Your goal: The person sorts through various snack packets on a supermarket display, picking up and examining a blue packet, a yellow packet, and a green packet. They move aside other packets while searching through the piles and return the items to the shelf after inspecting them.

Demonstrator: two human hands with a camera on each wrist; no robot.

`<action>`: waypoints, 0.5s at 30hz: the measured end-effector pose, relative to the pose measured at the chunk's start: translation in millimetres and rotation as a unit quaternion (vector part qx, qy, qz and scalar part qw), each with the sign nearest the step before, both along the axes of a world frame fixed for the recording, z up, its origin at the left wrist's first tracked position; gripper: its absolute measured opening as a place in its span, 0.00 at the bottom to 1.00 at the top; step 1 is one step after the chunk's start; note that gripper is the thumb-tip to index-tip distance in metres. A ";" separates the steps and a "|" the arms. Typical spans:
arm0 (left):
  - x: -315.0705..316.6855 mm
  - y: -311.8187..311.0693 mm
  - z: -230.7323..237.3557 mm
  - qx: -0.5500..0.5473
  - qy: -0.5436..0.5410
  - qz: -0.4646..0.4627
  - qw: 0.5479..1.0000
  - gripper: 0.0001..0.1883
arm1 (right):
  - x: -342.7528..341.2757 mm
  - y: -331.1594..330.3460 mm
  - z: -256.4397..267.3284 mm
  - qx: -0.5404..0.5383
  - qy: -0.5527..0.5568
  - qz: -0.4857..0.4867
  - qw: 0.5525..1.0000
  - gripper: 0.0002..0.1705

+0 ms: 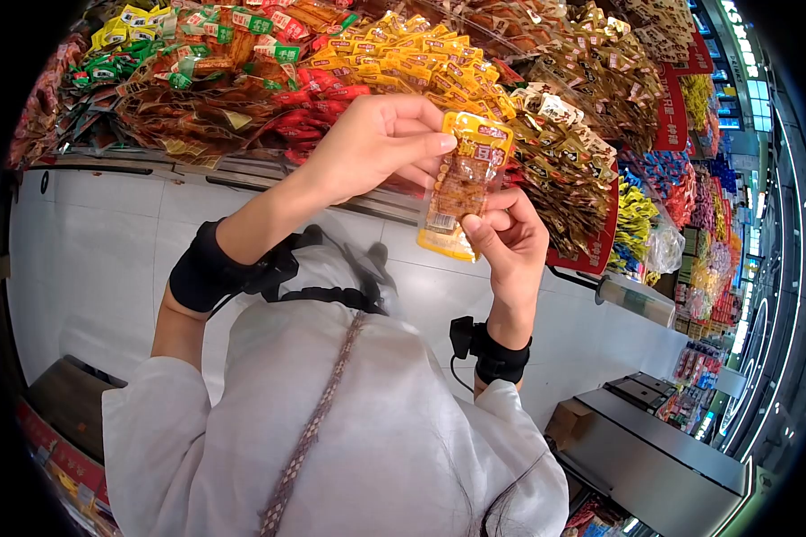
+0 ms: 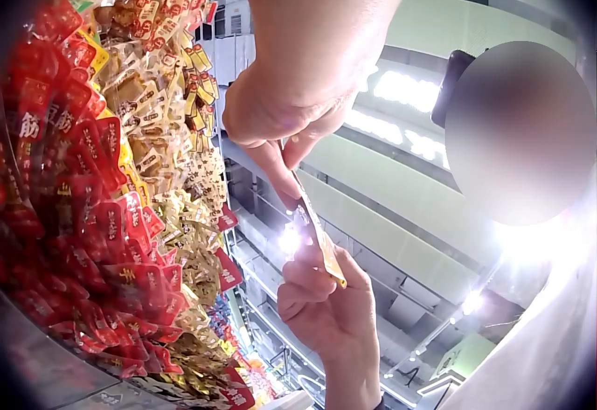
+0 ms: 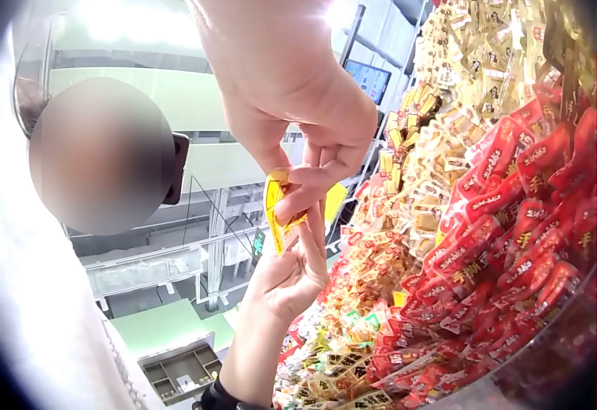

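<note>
A yellow snack packet (image 1: pixel 467 183) with a clear window, brown food inside and a barcode is held up in front of the chest. My left hand (image 1: pixel 381 143) pinches its upper left edge between thumb and fingers. Lower on the right edge, my right hand (image 1: pixel 510 237) grips it with the thumb on the front face. In the left wrist view the packet (image 2: pixel 319 237) shows nearly edge-on between both hands. The right wrist view shows the packet's yellow end (image 3: pixel 278 207) at the right hand's (image 3: pixel 298 111) fingertips, the left hand (image 3: pixel 291 275) beyond it.
Behind the hands a long display holds heaps of packets: yellow ones (image 1: pixel 412 58), red ones (image 1: pixel 309 112) and brown-gold ones (image 1: pixel 555 166). Red signs (image 1: pixel 600 233) edge the display. A grey counter (image 1: pixel 658 456) stands at the lower right, on a white tiled floor (image 1: pixel 98 259).
</note>
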State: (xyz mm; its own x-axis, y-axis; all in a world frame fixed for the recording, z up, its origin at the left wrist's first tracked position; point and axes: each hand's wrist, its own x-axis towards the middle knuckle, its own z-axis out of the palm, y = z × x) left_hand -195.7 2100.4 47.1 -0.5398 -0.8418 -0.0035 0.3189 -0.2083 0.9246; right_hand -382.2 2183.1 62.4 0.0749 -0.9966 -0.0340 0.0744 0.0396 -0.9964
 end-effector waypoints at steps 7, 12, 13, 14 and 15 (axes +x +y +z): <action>-0.7 0.4 -0.5 0.010 0.006 0.001 1.000 0.05 | 0.7 0.5 1.0 0.003 0.006 -0.004 1.000 0.08; 0.7 -0.5 0.4 0.006 0.007 -0.012 1.000 0.06 | -3.8 -1.2 -4.0 -0.009 0.019 -0.003 1.000 0.08; 0.9 -0.1 -0.5 -0.026 0.022 -0.015 0.999 0.07 | -6.9 -2.4 -6.5 -0.011 0.028 -0.005 1.000 0.08; 0.9 0.6 -2.3 -0.058 0.038 -0.019 0.997 0.08 | -10.8 -4.5 -9.8 -0.011 0.011 -0.004 1.000 0.09; 1.5 1.4 -3.1 -0.090 0.052 -0.023 0.994 0.09 | -15.5 -6.9 -13.8 -0.011 -0.005 -0.004 1.000 0.09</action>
